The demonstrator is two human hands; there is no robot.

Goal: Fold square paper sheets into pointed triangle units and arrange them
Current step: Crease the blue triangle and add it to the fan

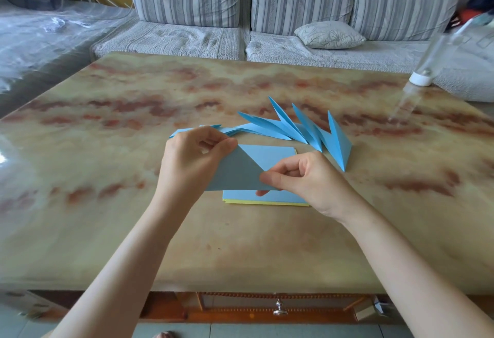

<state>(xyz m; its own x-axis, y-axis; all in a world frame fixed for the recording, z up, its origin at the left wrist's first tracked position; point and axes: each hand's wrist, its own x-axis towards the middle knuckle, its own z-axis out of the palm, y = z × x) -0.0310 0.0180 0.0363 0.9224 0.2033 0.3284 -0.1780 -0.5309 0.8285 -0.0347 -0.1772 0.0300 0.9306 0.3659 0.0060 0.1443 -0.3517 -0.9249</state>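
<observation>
I hold a blue paper sheet (235, 173) folded into a triangle just above the table. My left hand (195, 158) pinches its upper left corner. My right hand (307, 180) pinches its lower right corner. Under it lies a flat stack of blue sheets (270, 157) with a yellow sheet (267, 203) at the bottom. Behind the stack, several finished blue pointed units (299, 130) lie fanned out in a row, tips pointing away from me. The left end of that row is partly hidden by my left hand.
The marbled tabletop (107, 177) is glossy. A clear plastic bottle with a white cap (421, 78) stands upside down at the far right edge. A striped sofa (240, 16) with a small cushion (330, 35) runs behind the table. A drawer knob (280, 308) shows below the front edge.
</observation>
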